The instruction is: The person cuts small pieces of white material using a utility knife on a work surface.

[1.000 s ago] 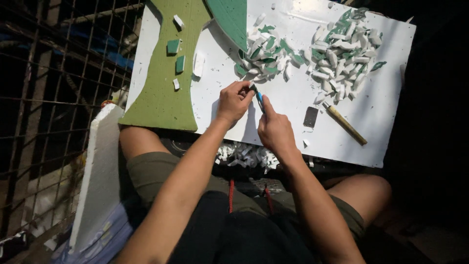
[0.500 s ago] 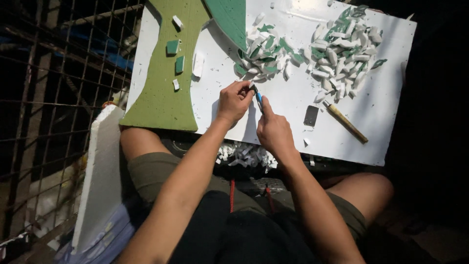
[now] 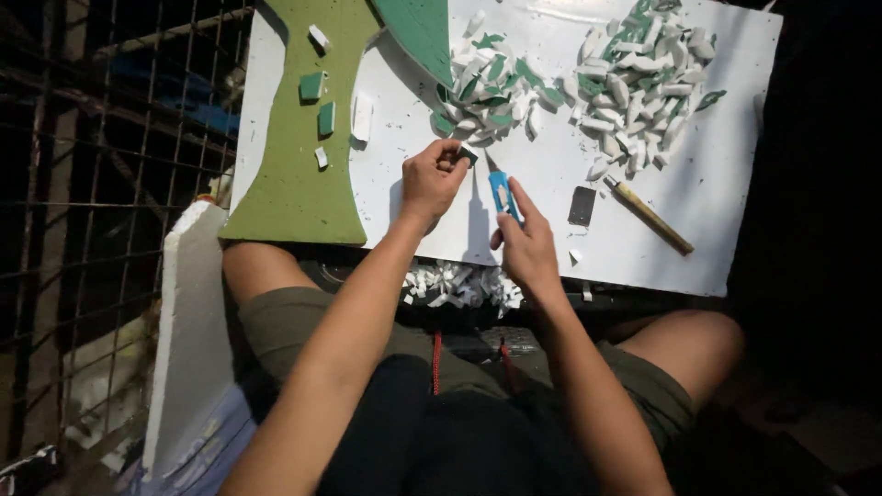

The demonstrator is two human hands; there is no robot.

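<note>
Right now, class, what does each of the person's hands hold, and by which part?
The left hand pinches a small green-and-white foam piece at its end. The right hand grips a blue craft knife by its handle, blade pointing away.

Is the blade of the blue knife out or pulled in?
Out. A thin blade tip shows above the blue knife in the right hand, pointing toward the small piece held by the left hand.

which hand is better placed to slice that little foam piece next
Right. The right hand already grips the blue knife, blade toward the small foam piece pinched in the left hand.
</note>
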